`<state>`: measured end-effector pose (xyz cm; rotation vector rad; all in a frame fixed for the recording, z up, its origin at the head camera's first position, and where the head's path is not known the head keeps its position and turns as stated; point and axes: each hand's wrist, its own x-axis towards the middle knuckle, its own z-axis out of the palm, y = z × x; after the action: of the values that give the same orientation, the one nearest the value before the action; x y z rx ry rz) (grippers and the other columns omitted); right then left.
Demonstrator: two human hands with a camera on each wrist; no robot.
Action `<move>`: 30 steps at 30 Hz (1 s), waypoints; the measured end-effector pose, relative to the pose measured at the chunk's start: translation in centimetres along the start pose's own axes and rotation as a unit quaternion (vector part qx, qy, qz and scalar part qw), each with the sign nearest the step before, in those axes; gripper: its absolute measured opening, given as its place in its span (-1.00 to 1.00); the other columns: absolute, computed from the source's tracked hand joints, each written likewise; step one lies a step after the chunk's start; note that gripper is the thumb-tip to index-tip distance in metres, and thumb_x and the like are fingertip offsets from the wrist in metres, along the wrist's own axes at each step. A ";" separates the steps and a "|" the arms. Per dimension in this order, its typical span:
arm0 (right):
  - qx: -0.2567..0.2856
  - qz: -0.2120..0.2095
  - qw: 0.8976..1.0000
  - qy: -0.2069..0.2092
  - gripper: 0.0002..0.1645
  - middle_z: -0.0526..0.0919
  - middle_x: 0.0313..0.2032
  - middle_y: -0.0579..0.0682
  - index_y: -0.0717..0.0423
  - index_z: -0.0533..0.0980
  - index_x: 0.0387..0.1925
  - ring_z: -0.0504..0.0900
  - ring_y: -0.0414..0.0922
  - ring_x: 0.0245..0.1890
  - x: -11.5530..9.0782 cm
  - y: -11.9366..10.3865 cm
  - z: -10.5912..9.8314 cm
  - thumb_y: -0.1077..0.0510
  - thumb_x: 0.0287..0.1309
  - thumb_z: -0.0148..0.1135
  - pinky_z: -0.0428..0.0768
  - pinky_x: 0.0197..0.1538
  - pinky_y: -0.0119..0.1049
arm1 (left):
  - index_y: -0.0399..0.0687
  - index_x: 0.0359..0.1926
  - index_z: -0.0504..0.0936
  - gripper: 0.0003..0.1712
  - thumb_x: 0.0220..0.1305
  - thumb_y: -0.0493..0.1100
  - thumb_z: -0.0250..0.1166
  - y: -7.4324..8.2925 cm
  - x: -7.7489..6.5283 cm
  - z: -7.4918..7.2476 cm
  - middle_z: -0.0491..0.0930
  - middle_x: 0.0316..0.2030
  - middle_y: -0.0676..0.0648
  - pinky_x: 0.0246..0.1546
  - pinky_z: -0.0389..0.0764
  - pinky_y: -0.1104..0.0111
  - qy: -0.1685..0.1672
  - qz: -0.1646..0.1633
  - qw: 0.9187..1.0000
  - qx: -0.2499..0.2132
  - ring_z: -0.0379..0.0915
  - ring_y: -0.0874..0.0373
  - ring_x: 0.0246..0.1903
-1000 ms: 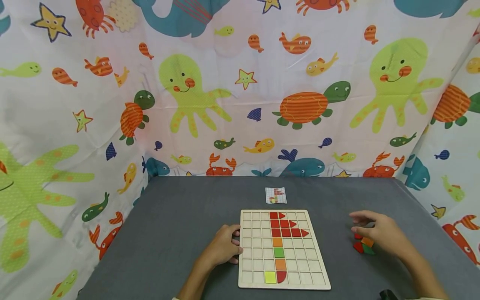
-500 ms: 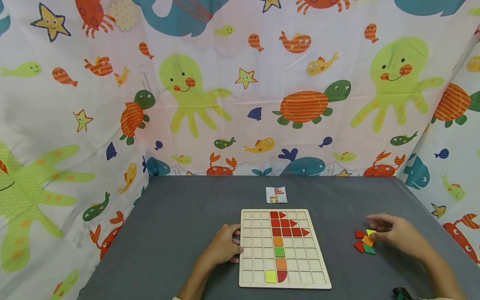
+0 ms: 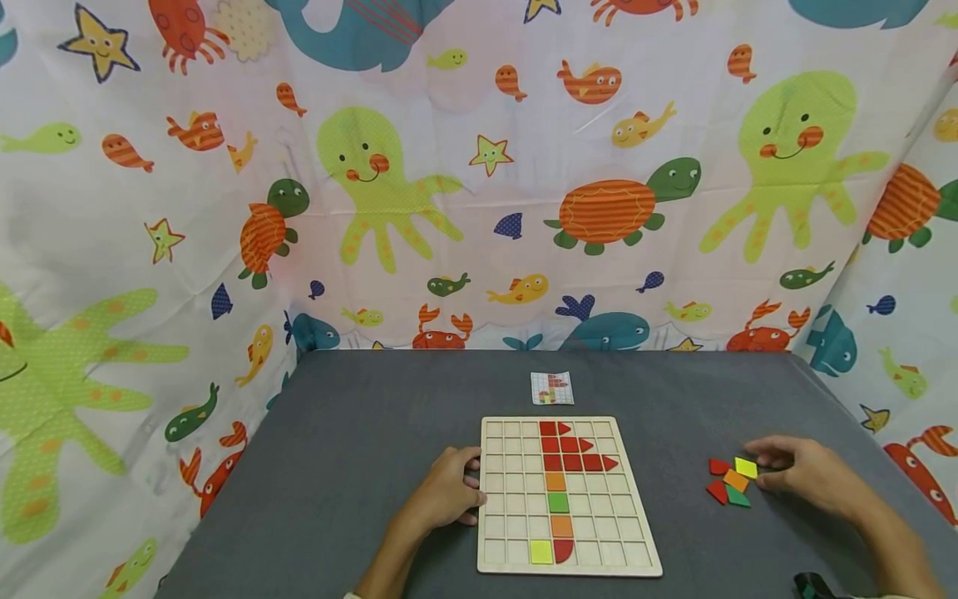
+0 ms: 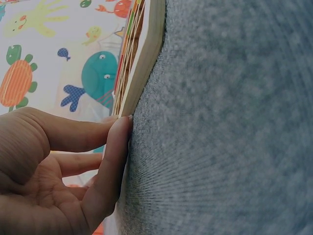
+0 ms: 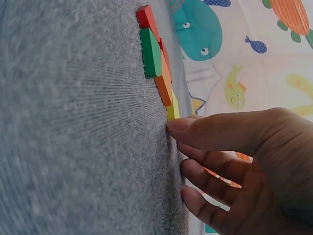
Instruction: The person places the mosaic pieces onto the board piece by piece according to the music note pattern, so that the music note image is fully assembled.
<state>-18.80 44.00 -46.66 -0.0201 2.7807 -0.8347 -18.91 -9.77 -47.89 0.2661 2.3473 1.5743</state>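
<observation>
A pale wooden grid board (image 3: 516,482) lies before me, with red, orange, green and yellow tiles in some of its cells. My left hand (image 3: 443,491) holds the board's left edge; in the left wrist view, thumb and finger meet at the rim (image 4: 146,63). On the right lies a small cluster of loose tiles: a yellow square (image 3: 746,467), an orange square (image 3: 737,480), green (image 3: 737,497) and red ones (image 3: 717,492). My right hand (image 3: 808,472) hovers low beside the yellow square, thumb tip (image 5: 180,124) right at its edge, fingers loosely bent.
A small printed card (image 3: 552,388) with a coloured grid pattern lies beyond the board. The grey cloth table (image 3: 374,416) runs back to a curtain (image 3: 464,208) printed with sea animals. Something dark (image 3: 812,585) shows near the right forearm.
My right hand has drawn back to the right from over the loose tiles, so the yellow square now shows whole. The left hand and board keep their place.
</observation>
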 end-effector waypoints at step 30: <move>-0.024 0.014 0.999 0.026 -0.36 0.71 -0.10 0.02 0.26 0.67 0.14 0.56 -0.05 -0.16 0.4 -1.1 0.3 -0.16 0.27 0.47 0.52 -0.22 -0.27 | -0.42 0.48 0.36 -0.15 0.14 -0.58 0.38 0.3 -0.1 -0.1 0.41 0.08 -0.24 -0.56 0.80 0.20 0.000 -0.002 1.000 -0.004 0.45 -0.01 -0.12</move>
<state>-19.14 42.92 -46.36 0.0338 2.8423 -0.7712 -18.80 -9.73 -47.54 0.2595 2.3405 1.5815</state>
